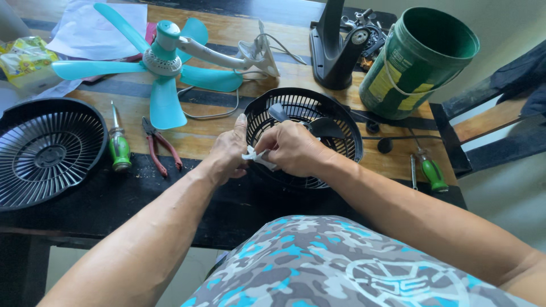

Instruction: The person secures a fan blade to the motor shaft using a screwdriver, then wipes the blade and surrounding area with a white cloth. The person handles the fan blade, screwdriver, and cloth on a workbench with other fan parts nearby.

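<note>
The left hand [230, 150] steadies the round black plastic fan grille [307, 136] by its rim on the desk [170, 187], while the right hand's [293, 149] fingers pinch a crumpled white cloth [256, 156] against its ribs.

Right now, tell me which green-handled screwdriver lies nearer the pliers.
The left screwdriver, right beside the red-handled pliers; the other screwdriver lies beyond the fan grille.

both bare forearms reach forward and meet in the middle; left hand [228, 149] thumb up, fingers curled; right hand [292, 149] knuckles up, pinching shut
</note>
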